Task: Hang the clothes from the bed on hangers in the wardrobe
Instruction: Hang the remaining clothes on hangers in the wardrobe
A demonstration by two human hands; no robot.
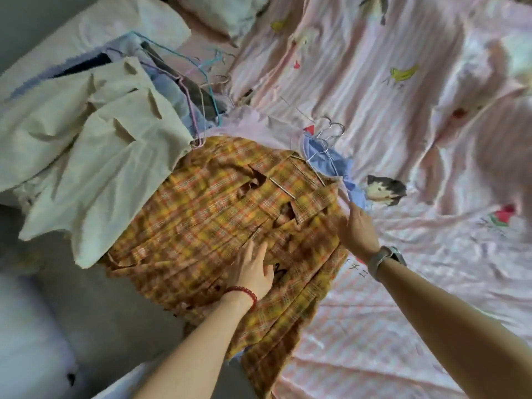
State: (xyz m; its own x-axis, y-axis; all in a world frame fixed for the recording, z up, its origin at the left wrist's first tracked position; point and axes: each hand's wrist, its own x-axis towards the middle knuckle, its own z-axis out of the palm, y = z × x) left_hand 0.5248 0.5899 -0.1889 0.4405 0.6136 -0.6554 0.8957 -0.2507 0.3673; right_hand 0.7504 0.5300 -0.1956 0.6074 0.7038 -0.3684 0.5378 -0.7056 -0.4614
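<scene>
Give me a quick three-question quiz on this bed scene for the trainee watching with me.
1. True or false: the left hand lies flat on the yellow plaid shirt.
2. Which wrist carries the watch? A) left B) right C) neither
3. Fill in: the silver hanger hooks rest on the ____ garment.

Key
1. True; its fingers are straight on the cloth.
2. B; the left wrist has a red bead bracelet. The right hand is at the shirt's edge, fingers hidden.
3. Blue.
</scene>
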